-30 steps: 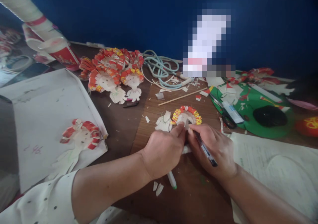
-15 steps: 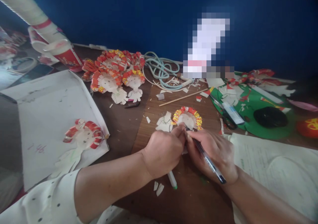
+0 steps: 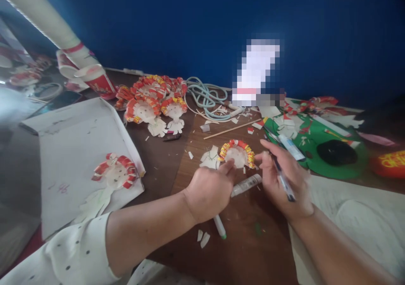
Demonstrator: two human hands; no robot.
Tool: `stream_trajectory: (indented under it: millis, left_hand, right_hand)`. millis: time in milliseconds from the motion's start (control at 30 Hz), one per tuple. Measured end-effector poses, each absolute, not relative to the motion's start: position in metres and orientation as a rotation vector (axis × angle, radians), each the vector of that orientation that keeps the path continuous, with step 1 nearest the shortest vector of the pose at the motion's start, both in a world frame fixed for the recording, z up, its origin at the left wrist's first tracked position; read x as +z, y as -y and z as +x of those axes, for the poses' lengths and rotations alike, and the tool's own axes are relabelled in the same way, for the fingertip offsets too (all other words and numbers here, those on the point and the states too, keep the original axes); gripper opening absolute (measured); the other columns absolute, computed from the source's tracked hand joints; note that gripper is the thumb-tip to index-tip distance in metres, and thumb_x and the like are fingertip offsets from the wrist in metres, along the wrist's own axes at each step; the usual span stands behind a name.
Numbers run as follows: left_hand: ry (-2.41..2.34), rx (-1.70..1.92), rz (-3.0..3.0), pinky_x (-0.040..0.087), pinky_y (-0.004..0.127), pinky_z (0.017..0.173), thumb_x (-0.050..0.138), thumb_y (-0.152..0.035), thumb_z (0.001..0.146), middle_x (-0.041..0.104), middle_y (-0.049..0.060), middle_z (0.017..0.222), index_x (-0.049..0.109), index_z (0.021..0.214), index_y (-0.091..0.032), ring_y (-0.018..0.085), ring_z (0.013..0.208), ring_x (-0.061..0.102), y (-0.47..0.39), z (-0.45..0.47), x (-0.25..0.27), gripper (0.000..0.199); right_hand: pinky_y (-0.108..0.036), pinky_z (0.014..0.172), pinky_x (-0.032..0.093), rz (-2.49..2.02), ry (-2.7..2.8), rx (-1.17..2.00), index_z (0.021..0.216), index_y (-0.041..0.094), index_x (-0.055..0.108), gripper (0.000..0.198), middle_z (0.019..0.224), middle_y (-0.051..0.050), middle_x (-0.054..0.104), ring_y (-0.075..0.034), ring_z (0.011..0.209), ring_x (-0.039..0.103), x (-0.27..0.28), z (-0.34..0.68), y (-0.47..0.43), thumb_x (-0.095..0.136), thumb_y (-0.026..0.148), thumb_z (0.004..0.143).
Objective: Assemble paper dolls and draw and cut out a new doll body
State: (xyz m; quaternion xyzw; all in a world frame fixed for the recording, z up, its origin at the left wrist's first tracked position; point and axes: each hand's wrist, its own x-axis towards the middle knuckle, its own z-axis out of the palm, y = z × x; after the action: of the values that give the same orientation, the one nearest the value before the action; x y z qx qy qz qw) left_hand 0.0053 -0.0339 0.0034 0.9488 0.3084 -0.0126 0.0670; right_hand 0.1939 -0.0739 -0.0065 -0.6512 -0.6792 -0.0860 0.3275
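A small paper figure (image 3: 236, 154) with a round pale face and a curled red and yellow fringe lies on the dark wooden table. My left hand (image 3: 209, 192) is closed, its fingertips pressed on the lower edge of the face. To the right, apart from the figure, my right hand (image 3: 281, 179) grips a pen (image 3: 283, 177) with a dark end, slanting across the palm. Between the hands lies a whitish marker (image 3: 247, 185). Another marker with a green end (image 3: 220, 227) sticks out below my left hand. A white paper cutout (image 3: 209, 157) touches the figure's left side.
On the left, a white box lid (image 3: 72, 150) carries a red-fringed paper figure (image 3: 117, 173). Several similar figures (image 3: 155, 91) are piled behind, beside a pale blue cable (image 3: 207, 93). A green sheet (image 3: 341, 167) holds a black object (image 3: 337, 150); papers (image 3: 357, 217) lie at right.
My right hand has moved right, away from the paper figure, with the pen still in it. The whitish marker between the hands now shows. My left hand stays on the figure; the view has shifted slightly.
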Motion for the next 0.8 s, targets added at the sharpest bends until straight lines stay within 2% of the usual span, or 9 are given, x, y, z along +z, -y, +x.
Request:
stream_trajectory:
  millis: [67, 200, 300, 467, 633, 800]
  left_hand:
    - [-0.926, -0.033, 2.864, 0.053, 0.033, 0.056, 0.038, -0.021, 0.092, 0.049, 0.012, 0.144, 0.055, 0.13, -0.014, 0.019, 0.076, 0.069, 0.034, 0.006, 0.004, 0.043]
    - [-0.955, -0.061, 2.858, 0.054, 0.034, 0.06, 0.04, -0.022, 0.091, 0.049, 0.014, 0.143, 0.053, 0.132, -0.013, 0.02, 0.076, 0.069, 0.034, 0.005, 0.006, 0.044]
    - [-0.942, -0.056, 2.868, 0.055, 0.035, 0.061, 0.039, -0.022, 0.092, 0.05, 0.013, 0.142, 0.055, 0.129, -0.013, 0.02, 0.076, 0.069, 0.034, 0.005, 0.008, 0.041]
    - [-0.953, 0.03, 2.895, 0.056, 0.035, 0.059, 0.037, -0.02, 0.093, 0.053, 0.013, 0.139, 0.057, 0.125, -0.013, 0.02, 0.073, 0.069, 0.034, 0.005, 0.007, 0.039]
    - [-0.963, 0.134, 2.951, 0.057, 0.034, 0.066, 0.038, -0.019, 0.093, 0.05, 0.014, 0.142, 0.051, 0.133, -0.013, 0.019, 0.08, 0.069, 0.039, 0.003, 0.005, 0.042]
    - [-0.956, 0.146, 2.966, 0.057, 0.033, 0.068, 0.04, -0.017, 0.092, 0.057, 0.012, 0.134, 0.051, 0.133, -0.016, 0.02, 0.085, 0.069, 0.044, 0.003, 0.008, 0.042]
  right_hand:
    - [-0.028, 0.074, 0.053, -1.768, 1.757, -0.21, 0.129, 0.018, 0.054, 0.037, 0.104, -0.007, 0.071, -0.018, 0.089, 0.069, -0.006, 0.195, 0.072, 0.052, 0.024, 0.093]
    - [-0.027, 0.067, 0.052, -1.865, 1.76, -0.187, 0.126, 0.019, 0.055, 0.041, 0.104, -0.005, 0.07, -0.017, 0.08, 0.068, -0.007, 0.191, 0.071, 0.058, 0.037, 0.089]
    - [-0.028, 0.068, 0.052, -1.895, 1.76, -0.162, 0.126, 0.02, 0.055, 0.045, 0.104, -0.006, 0.07, -0.02, 0.086, 0.068, -0.011, 0.189, 0.071, 0.059, 0.043, 0.088]
    - [-0.03, 0.072, 0.052, -1.884, 1.764, -0.161, 0.123, 0.02, 0.057, 0.043, 0.104, -0.007, 0.07, -0.023, 0.093, 0.068, -0.016, 0.19, 0.07, 0.057, 0.044, 0.088]
    - [-0.029, 0.069, 0.052, -1.819, 1.779, -0.192, 0.123, 0.018, 0.057, 0.042, 0.103, -0.009, 0.071, -0.022, 0.091, 0.068, -0.019, 0.193, 0.07, 0.057, 0.042, 0.088]
    - [-0.028, 0.067, 0.052, -1.789, 1.722, -0.202, 0.125, 0.018, 0.055, 0.041, 0.102, -0.007, 0.07, -0.02, 0.086, 0.068, -0.016, 0.192, 0.071, 0.057, 0.037, 0.089]
